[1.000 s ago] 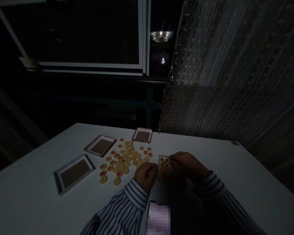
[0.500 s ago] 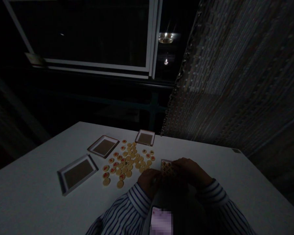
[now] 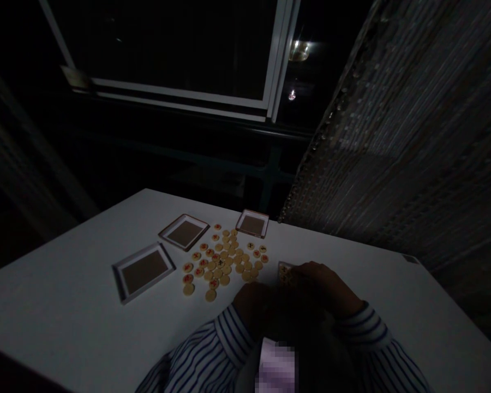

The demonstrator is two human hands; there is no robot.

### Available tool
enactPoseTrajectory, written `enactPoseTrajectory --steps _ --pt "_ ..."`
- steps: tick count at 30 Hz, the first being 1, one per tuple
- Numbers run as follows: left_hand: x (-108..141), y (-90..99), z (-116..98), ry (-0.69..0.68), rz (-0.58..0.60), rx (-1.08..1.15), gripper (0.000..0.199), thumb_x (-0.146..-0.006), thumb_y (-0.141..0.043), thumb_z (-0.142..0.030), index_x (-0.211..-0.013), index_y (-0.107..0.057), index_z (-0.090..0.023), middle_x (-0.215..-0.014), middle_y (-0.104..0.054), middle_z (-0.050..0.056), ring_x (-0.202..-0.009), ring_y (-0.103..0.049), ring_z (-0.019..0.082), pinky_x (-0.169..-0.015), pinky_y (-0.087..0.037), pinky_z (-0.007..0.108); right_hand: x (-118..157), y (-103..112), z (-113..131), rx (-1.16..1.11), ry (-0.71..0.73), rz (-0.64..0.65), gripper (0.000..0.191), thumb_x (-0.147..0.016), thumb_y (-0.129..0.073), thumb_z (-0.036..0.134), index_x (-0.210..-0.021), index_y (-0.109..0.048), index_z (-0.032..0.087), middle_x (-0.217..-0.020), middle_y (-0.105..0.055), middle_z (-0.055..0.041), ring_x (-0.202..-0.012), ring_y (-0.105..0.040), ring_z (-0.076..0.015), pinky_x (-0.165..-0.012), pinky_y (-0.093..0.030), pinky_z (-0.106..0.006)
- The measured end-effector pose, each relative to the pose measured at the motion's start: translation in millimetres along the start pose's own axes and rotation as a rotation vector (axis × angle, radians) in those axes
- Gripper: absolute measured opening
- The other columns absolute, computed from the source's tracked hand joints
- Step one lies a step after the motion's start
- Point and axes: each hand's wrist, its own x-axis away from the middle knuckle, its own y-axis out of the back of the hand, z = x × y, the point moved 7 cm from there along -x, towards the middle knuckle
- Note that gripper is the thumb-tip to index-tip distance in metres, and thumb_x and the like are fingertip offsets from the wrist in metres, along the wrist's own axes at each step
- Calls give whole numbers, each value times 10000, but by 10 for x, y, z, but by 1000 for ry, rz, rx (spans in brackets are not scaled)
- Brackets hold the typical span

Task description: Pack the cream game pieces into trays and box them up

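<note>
A small box lies on the table in front of me, holding round xiangqi pieces with black characters on them. My right hand reaches over the box from the right, its fingers curled down onto or into it; the fingertips are lost in shadow. On the near left side my left hand is close to the box, its fingers too dark to make out. Left of the hands, many loose xiangqi pieces are spread out, some showing red or black characters and others blank side up.
Three shallow box lids or trays lie round the pieces: one at the left, one behind it, one at the back. A bright pixelated screen sits below my hands. A bead curtain hangs beyond the white table.
The view has tilted and shifted, so the table things appear further right and slightly higher. My left hand has drawn lower into shadow, and my right hand covers more of the box.
</note>
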Motion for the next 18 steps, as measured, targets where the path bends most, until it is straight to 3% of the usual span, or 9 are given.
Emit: enactPoseTrajectory --steps 3,5,10,18 --pt "99 31 -48 -79 107 -211 229 -756 -434 -240 -641 -625 -187 -605 -624 67 -567 -577 175 -518 -427 278 -32 21 62 21 10 7 258 -752 -449 215 -971 -585 193 -897 -627 -89 -823 -558 -188 -723 -409 -306" --pt "169 122 -26 -72 68 -254 196 -753 -438 -216 -713 -628 -191 -670 -634 74 -640 -584 194 -568 -444 309 -60 18 104 35 23 20 247 -748 -453 216 -948 -594 190 -883 -628 -87 -812 -560 -187 -716 -408 -298" --pt "337 397 69 -47 -66 -125 219 -761 -454 -230 -922 -598 -197 -904 -635 78 -818 -565 203 -708 -449 357 -128 10 213 32 64 31 247 -754 -446 217 -949 -596 197 -882 -628 -81 -796 -557 -176 -701 -403 -282" --pt "475 817 336 37 -150 -124 216 -770 -457 -247 -922 -598 -190 -896 -634 73 -842 -562 191 -740 -453 352 -211 2 417 30 152 46 264 -772 -424 237 -974 -590 195 -905 -623 -78 -822 -545 -175 -718 -390 -288"
